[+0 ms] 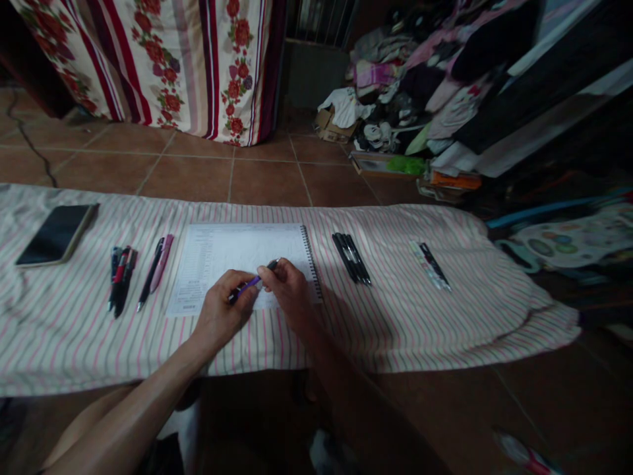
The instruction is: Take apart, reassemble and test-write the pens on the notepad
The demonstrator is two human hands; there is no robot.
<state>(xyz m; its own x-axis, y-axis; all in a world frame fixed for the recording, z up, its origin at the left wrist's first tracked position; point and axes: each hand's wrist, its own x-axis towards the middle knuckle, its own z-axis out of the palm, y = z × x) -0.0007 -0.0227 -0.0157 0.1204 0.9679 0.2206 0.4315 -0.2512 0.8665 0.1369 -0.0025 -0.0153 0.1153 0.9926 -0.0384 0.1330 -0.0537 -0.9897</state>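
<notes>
My left hand grips the barrel of a purple pen above a spiral-bound notebook. My right hand pinches the pen's dark upper end between finger and thumb. Both hands rest over the notebook's lower edge, which holds a printed form. To its left lie a cluster of dark and red pens, a black pen and a pink pen. To its right are several black pens and a packaged pen. A smartphone lies face up at the far left.
A pink-striped cloth lies under everything, on a low surface. Brown floor tiles stretch beyond it. A floral striped fabric hangs at the back, and a heap of clothes rises at the back right.
</notes>
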